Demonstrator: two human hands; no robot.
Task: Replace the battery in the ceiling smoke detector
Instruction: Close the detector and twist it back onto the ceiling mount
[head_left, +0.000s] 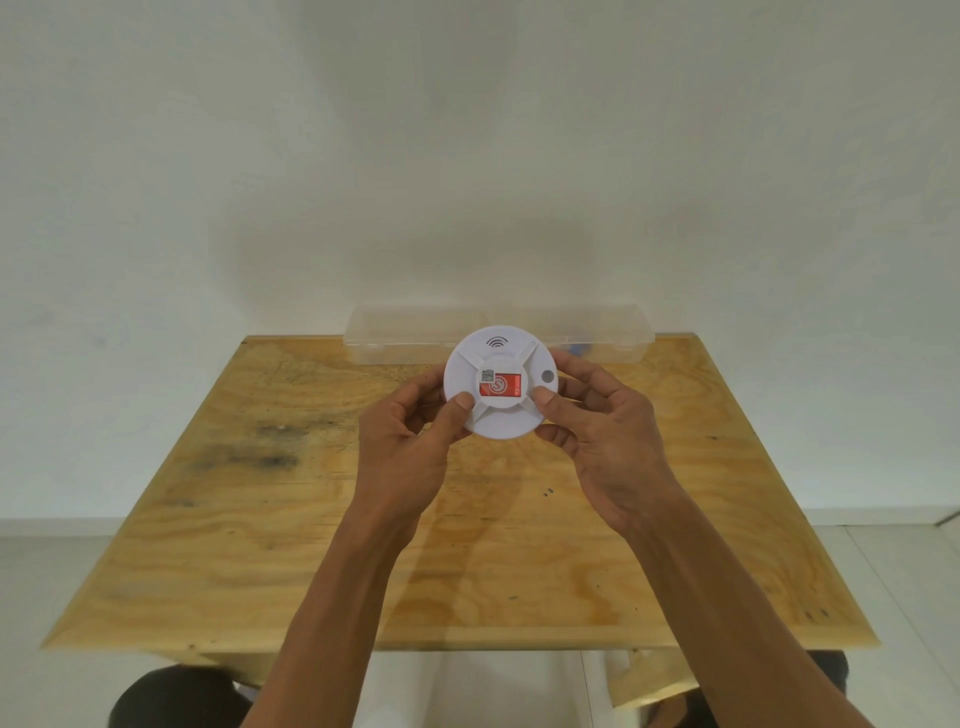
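Observation:
A round white smoke detector (500, 415) is held up above the wooden table, its face turned to me. A red label with a QR code sits at its centre, and a sound-wave mark is near its top edge. My left hand (410, 431) grips its left rim, thumb pressed on the face. My right hand (602, 421) grips its right rim in the same way, fingers curled behind it. No battery is in view.
A plywood table (311, 519) stands against a white wall. A clear plastic box (395, 332) lies along the table's far edge, behind the detector. Pale floor shows on both sides of the table.

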